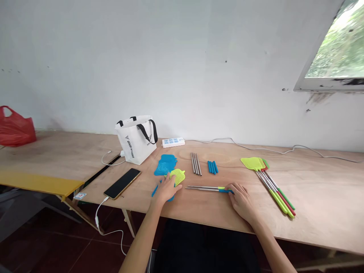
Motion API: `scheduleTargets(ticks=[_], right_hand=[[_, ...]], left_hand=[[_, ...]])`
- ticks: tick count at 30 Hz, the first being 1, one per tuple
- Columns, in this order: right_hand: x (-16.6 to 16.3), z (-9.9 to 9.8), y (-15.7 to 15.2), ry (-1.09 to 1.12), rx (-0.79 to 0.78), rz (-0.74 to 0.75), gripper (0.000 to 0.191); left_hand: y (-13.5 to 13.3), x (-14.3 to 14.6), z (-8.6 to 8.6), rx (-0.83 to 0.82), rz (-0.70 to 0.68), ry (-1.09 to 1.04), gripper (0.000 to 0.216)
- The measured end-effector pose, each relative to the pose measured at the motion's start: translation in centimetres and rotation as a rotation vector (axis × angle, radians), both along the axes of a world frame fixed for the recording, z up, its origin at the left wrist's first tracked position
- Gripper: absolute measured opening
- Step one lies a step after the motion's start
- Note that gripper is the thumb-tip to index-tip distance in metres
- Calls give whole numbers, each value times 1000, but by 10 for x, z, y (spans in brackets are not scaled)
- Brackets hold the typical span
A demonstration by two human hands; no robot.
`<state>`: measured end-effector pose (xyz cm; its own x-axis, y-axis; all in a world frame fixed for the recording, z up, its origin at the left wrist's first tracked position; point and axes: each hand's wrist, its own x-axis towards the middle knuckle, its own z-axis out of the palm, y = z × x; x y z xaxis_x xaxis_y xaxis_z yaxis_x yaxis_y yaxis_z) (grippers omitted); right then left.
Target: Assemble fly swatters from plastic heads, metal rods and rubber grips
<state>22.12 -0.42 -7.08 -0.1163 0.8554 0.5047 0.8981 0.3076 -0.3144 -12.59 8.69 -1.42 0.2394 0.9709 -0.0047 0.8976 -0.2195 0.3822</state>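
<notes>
My left hand point(167, 186) rests with its fingers spread over a yellow-green fly swatter head point(178, 176), a perforated plastic piece with a short neck. Blue fly swatter heads point(165, 165) lie stacked beyond it, and more blue ones show partly under my hand. On the right, my right hand point(238, 194) curls its fingers over the ends of the swatter handles point(223, 189), one blue and one yellow-green. Their metal rods point left across the table. Loose metal tubes point(196, 163) and several blue handle grips point(212, 167) lie farther back.
Assembled fly swatters point(275, 189) in yellow-green, red and green lie at the right. A phone point(122, 183) on a charging cable, a white tote bag point(136, 140) and a power strip point(173, 142) are at left and back. A red bag point(17, 127) sits far left.
</notes>
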Motion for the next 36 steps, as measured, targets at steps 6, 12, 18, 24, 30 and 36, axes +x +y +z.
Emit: scheduleTargets(ticks=[6,12,18,24,30,36], right_hand=[[-1,-2,2,6,-54,20,23],[-7,0,0,-50,-4,18,22],[-53,14,-12,-125,27,101,19],[-96,23,-17,-121,43,228,19],[-87,21,-16,29,40,170,29],[-75,22,-16,281,75,105,30]], left_hand=[[-1,-11,-1,-121,-144,-35,56],[-6,-29,17,-136,-71,-20,85],[-3,-39,24,-151,-72,72,94],[-16,-28,42,-91,-176,-161,68],[-26,-8,64,81,-218,-588,18],[-20,10,56,-29,-264,-571,28]])
